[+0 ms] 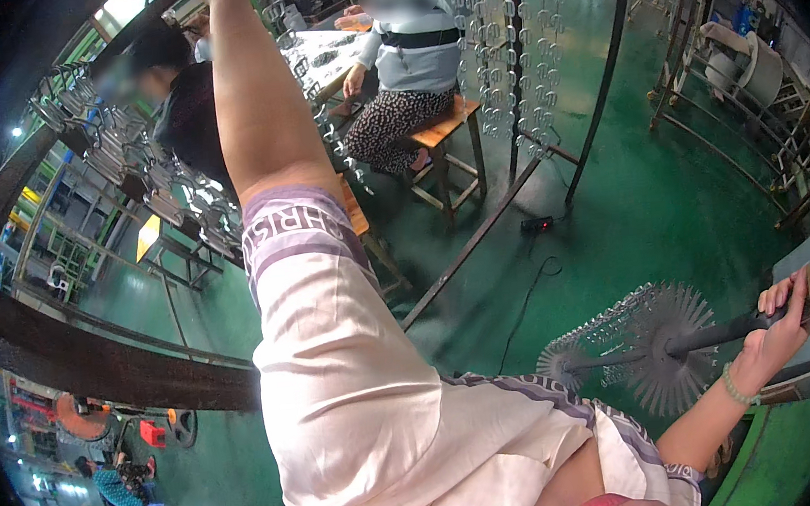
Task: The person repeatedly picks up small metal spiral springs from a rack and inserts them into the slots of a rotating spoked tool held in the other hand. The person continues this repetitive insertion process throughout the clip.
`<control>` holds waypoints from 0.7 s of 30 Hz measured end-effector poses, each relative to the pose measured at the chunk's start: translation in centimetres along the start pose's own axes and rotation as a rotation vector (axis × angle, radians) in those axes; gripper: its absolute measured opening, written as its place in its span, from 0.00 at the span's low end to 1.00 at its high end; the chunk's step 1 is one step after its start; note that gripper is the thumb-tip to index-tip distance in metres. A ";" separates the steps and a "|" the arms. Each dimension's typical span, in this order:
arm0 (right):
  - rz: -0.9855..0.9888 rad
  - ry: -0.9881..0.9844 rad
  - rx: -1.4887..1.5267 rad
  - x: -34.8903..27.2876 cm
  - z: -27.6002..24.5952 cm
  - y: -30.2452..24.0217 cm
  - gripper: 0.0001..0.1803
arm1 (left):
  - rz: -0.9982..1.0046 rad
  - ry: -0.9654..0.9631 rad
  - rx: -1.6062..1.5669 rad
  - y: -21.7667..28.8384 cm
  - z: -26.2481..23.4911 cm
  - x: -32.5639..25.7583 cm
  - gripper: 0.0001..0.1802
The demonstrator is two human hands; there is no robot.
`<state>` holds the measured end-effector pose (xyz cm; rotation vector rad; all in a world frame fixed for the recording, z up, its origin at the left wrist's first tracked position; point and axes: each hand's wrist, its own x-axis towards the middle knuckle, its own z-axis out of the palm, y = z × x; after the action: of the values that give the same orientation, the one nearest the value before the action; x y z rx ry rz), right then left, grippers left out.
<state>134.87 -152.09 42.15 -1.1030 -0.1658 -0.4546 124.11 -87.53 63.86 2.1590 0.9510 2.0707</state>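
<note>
Right hand (774, 335) had fingers wrapped round a spiked rack's rod (715, 332), steadying it; left hand reached overhead, grip unseen.

- My right hand (774, 335) sits at the far right, gripping the end of a rod (715, 332).
- Spiked discs (663, 345) ride on that rod, left of my hand, above the floor (672, 188).
- My left arm (253, 92) reaches up at centre-left.
- Behind it, a seated person (406, 58) is on a stool (448, 141), with hanging chains (503, 58) to their right.
</note>
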 end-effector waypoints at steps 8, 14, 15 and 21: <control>-0.026 -0.059 0.023 0.3 -0.4 0.3 0.08 | 0.111 -0.143 -0.462 2.8 -1.5 -4.4 0.05; -0.023 -0.087 0.044 0.5 -0.7 0.1 0.08 | -0.033 -0.386 -0.685 8.9 -5.4 -11.3 0.08; -0.002 -0.094 0.058 0.6 -0.7 0.3 0.08 | -0.055 -0.416 -0.768 8.6 -5.4 -12.9 0.09; 0.013 -0.086 0.073 0.0 0.1 -0.1 0.09 | -0.016 -0.705 -1.010 11.1 -4.7 -25.3 0.06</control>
<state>134.88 -152.00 42.29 -1.0520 -0.2491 -0.3872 125.80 -109.00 46.02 1.9358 -0.1505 1.1335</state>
